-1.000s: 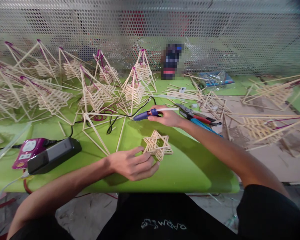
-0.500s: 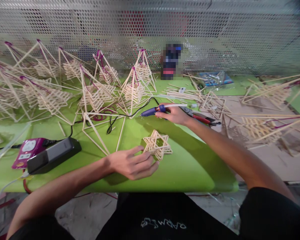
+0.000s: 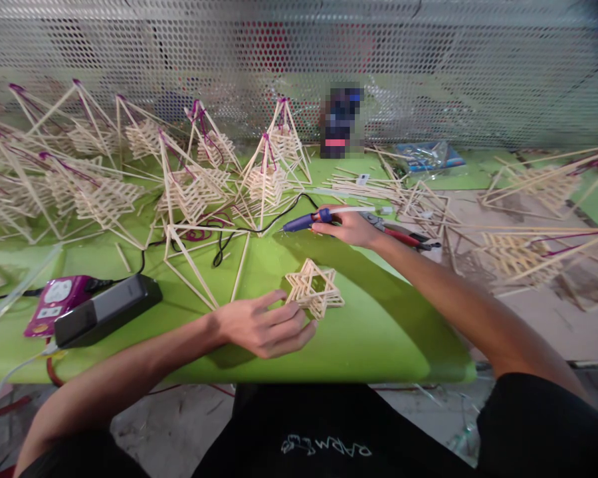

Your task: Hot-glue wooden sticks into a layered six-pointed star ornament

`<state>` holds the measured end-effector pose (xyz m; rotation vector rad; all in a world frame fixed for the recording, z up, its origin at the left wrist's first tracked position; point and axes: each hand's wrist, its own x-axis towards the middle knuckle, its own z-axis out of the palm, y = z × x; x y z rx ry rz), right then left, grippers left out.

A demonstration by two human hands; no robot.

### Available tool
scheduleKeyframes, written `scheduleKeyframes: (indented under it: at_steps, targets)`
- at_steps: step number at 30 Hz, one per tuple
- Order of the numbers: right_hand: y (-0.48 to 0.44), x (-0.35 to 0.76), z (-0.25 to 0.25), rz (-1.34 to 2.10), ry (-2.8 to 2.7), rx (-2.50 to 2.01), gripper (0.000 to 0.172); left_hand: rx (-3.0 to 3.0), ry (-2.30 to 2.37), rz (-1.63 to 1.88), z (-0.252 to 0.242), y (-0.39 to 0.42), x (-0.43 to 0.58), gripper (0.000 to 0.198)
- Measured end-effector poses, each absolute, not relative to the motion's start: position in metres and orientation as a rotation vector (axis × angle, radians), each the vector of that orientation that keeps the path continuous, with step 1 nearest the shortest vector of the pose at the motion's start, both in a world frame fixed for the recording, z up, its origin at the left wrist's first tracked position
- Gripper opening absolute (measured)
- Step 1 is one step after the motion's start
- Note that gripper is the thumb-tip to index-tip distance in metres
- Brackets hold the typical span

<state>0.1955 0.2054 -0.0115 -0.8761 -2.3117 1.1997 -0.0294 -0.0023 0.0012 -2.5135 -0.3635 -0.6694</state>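
A small six-pointed star of stacked wooden sticks (image 3: 333, 297) lies on the green tabletop in front of me. My left hand (image 3: 269, 326) is at its lower left point, thumb on one side and curled fingers on the other, lightly gripping it; the fingertips partly cover that point. Farther off, my right hand (image 3: 346, 227) is wrapped around a blue hot glue gun (image 3: 299, 224). The gun's nozzle points left, low over the table, and a white glue stick (image 3: 353, 210) sticks out of its back end. A black cord (image 3: 284, 214) runs leftward near the gun.
Several stick pyramids with purple string (image 3: 192, 189) crowd the back left. A purple power strip (image 3: 60, 302) and black adapter (image 3: 108, 311) sit at left. Red-handled pliers (image 3: 403, 236) lie beyond my right wrist, near loose sticks (image 3: 363, 186). Perforated metal (image 3: 403, 53) spans the back.
My right hand and the glue gun have shifted very slightly to the right. My left hand and the star look unmoved.
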Motion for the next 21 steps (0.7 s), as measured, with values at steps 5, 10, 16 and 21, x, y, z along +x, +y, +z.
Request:
scheduleKeyframes:
  at_steps: [5, 10, 16, 21]
  targets:
    - [0.204, 0.193, -0.013, 1.226, -2.303, -0.884, 0.041, -2.504, -0.359, -0.665, 0.002, -0.002, -0.03, 0.023]
    - [0.205, 0.19, -0.017, 1.219, -2.315, -0.873, 0.038, -2.51, -0.347, -0.66, 0.001, -0.002, -0.03, 0.024]
    - [0.202, 0.184, -0.015, 1.191, -2.344, -0.842, 0.036, -2.525, -0.341, -0.682, 0.001, -0.002, -0.03, 0.025]
    - [0.201, 0.182, -0.012, 1.144, -2.388, -0.816, 0.037, -2.535, -0.341, -0.683, 0.001, -0.002, -0.03, 0.026]
